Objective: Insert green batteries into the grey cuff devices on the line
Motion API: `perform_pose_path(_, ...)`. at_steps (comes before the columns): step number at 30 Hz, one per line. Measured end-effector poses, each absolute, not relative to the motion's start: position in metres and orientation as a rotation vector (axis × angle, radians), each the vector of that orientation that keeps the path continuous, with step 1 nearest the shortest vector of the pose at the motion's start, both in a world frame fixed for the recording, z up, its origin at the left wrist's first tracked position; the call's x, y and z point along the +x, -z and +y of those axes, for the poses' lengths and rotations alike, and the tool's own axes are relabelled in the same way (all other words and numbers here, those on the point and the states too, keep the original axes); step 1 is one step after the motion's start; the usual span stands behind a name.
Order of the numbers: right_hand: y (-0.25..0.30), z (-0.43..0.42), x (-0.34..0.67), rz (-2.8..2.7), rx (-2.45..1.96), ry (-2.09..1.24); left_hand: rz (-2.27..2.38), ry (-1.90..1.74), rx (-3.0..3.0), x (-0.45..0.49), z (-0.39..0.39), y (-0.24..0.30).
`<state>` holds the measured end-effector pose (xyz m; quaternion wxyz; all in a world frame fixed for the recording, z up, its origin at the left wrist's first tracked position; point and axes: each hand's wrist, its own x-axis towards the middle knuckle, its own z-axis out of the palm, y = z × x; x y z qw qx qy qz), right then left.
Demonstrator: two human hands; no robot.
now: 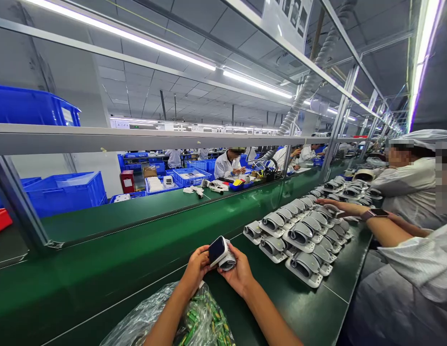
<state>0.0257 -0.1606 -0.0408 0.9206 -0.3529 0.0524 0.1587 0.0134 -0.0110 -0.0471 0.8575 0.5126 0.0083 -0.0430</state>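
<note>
Device (220,253) sits pinched between left hand (197,266) and right hand (240,275) at lower centre, seemingly mid-check, so turning it wants a steady grip.

We are on a factory assembly line: a long green conveyor belt (144,211) runs past our green workbench (317,312), identical white devices (299,235) stand in rows toward its right edge, blue crates (68,192) sit beyond, and co-workers in white coats (225,166) work under strip lights (255,84).
</note>
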Motion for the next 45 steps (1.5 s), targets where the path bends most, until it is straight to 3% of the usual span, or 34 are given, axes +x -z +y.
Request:
perform_pose_path(26, 0.054, -0.158, 0.031, 0.164, -0.748, -0.191, 0.018, 0.329, 1.093, 0.001, -0.008, 0.036)
perform_pose_path(33, 0.052, -0.154, 0.014, -0.304, -1.463, 0.256, 0.133, 0.136, 1.04, 0.006, -0.008, 0.039)
perform_pose_path(36, 0.054, -0.154, 0.013, -0.257, -1.639, 0.258, 0.163, 0.121, 1.017, 0.007, -0.008, 0.039)
perform_pose_path(40, 0.05, -0.162, 0.012, -0.155, -1.675, 0.318, 0.254, 0.075, 0.91, 0.006, -0.011, 0.039)
perform_pose_path(45, 0.045, -0.154, -0.001, -0.009, -1.4, 0.608, 0.343, 0.014, 0.645, 0.003, -0.011, 0.039)
